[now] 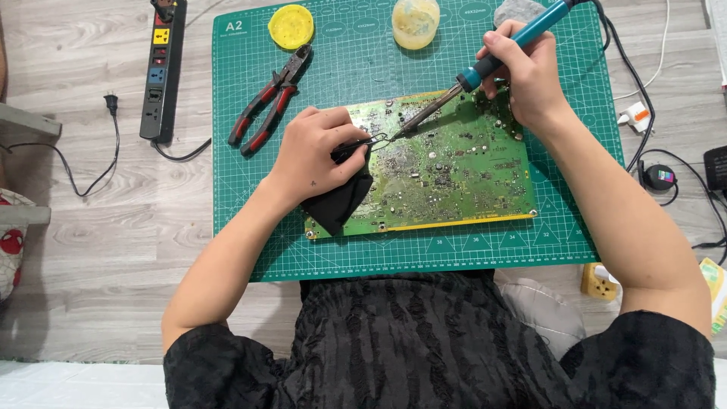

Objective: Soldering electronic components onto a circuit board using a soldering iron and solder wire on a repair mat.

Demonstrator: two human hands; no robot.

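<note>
Head view: right hand (526, 76) grips a teal soldering iron (492, 64), tip on the green circuit board (454, 167). Left hand (318, 151) pinches black tweezers (362, 145) beside the tip, resting on a black cloth (341, 204).

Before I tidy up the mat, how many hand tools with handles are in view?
2: the teal soldering iron in the right hand, and red-and-black pliers lying on the green cutting mat. The left hand may hide another.
</note>
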